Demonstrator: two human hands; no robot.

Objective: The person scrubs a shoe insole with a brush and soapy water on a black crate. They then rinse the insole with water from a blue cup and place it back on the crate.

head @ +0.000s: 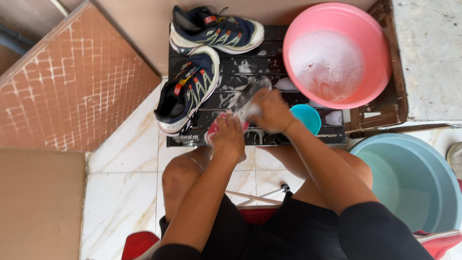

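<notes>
— What is nearest the camera?
— The two forearms, stretched forward over the knees. The left hand (227,137) presses a red insole (215,129) at the near edge of the black slatted board (298,137), fingers closed around it.
— And the right hand (271,110)?
— It is clenched on something soapy over the insole; a brush perhaps, I cannot tell.

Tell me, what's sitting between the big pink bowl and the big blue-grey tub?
A small bright blue cup sits between the pink bowl and the blue-grey tub, on the edge of the black slatted board, beside the right hand. The head view shows it.
</notes>
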